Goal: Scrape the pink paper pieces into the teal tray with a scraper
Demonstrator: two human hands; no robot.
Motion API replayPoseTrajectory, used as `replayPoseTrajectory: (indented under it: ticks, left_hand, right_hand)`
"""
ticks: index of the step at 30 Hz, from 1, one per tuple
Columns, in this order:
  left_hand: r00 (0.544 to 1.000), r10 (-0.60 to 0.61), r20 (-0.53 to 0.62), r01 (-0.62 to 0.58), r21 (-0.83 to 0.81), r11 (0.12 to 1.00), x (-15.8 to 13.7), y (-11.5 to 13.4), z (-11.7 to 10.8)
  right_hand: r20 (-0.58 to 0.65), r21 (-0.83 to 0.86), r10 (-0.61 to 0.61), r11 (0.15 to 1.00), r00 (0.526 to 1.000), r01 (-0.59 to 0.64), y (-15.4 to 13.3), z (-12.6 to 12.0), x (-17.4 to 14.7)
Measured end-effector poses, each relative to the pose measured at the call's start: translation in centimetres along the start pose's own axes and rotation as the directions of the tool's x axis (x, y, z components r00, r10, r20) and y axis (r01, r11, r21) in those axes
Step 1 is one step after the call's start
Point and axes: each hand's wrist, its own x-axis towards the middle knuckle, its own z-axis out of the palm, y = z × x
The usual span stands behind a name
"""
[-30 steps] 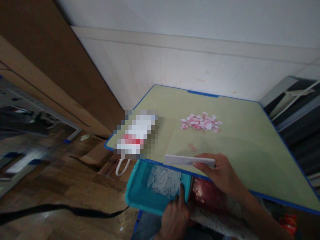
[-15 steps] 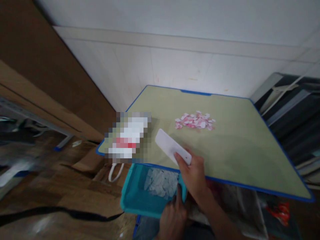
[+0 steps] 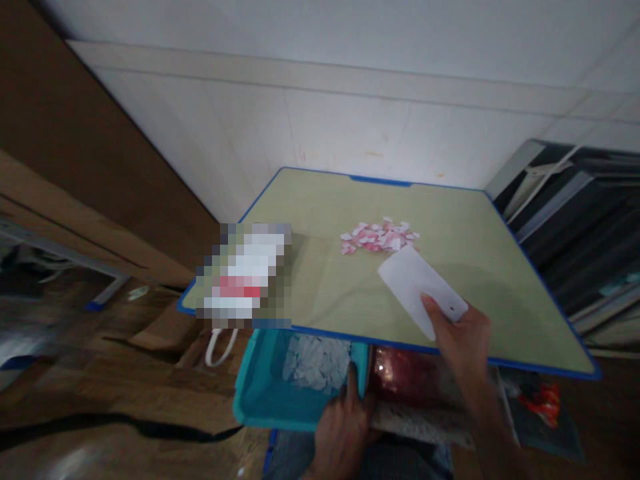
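Observation:
My right hand (image 3: 465,337) pinches a flat white rectangular card (image 3: 417,287) near its end, thumb on top beside a small dark hole. The card is tilted over the table (image 3: 320,287), its far corner close to a pile of small pink and white pieces (image 3: 380,235). Below the table's front edge, my left hand (image 3: 345,427) grips the right rim of a teal plastic tub (image 3: 280,417), index finger stretched along it. Inside the tub lies a heap of small whitish flat pieces (image 3: 317,363).
A pixelated white and red item (image 3: 245,273) sits at the table's left end, with a white loop (image 3: 220,347) hanging below. A red shiny package (image 3: 405,377) is under the front edge. Dark folded panels (image 3: 585,207) lean at the right; a white wall (image 3: 340,120) stands behind.
My right hand has moved right with the card, away from above the tub and over the table near the pile. My left hand stays at the tub's rim. The view has shifted slightly.

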Motion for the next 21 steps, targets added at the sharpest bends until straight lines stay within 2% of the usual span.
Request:
replayPoseTrajectory:
  ticks: [3, 7, 8, 11, 14, 17, 21]
  left_hand:
    - [1.000, -0.004, 0.025, 0.004, 0.008, 1.000, 0.1, 0.0, -0.3]
    - [0.999, 0.001, 0.054, -0.002, 0.021, 1.000, 0.1, -0.1, 0.0]
    - [0.999, -0.003, 0.042, 0.002, 0.028, 1.000, 0.1, -0.1, 0.1]
    - [0.999, -0.015, 0.041, 0.014, 0.025, 1.000, 0.1, -0.1, 0.3]
    - [0.996, -0.013, 0.091, 0.012, 0.010, 1.000, 0.2, -0.1, 0.0]
    - [0.989, -0.020, 0.146, 0.023, -0.013, 1.000, 0.2, -0.1, -0.4]
    - [0.987, -0.022, 0.161, 0.029, -0.043, 0.999, 0.4, -0.1, -0.7]
  right_hand:
    - [-0.017, 0.088, 0.012, 0.996, 1.000, -0.011, 0.6, -1.4, 0.6]
    - [-0.112, 0.137, -0.059, 0.988, 0.992, 0.074, 1.7, -3.4, 2.9]
    - [-0.111, 0.106, -0.081, 0.990, 0.991, 0.092, 2.1, -4.0, 3.7]
    - [0.005, -0.009, -0.117, 0.993, 0.993, 0.117, 3.1, -4.9, 5.7]
    - [0.106, -0.048, -0.160, 0.985, 0.981, 0.165, 3.8, -4.3, 7.0]
    - [0.143, -0.027, -0.192, 0.980, 0.971, 0.198, 3.9, -2.8, 8.0]
    - [0.206, 0.014, -0.228, 0.973, 0.952, 0.230, 3.6, -1.2, 9.1]
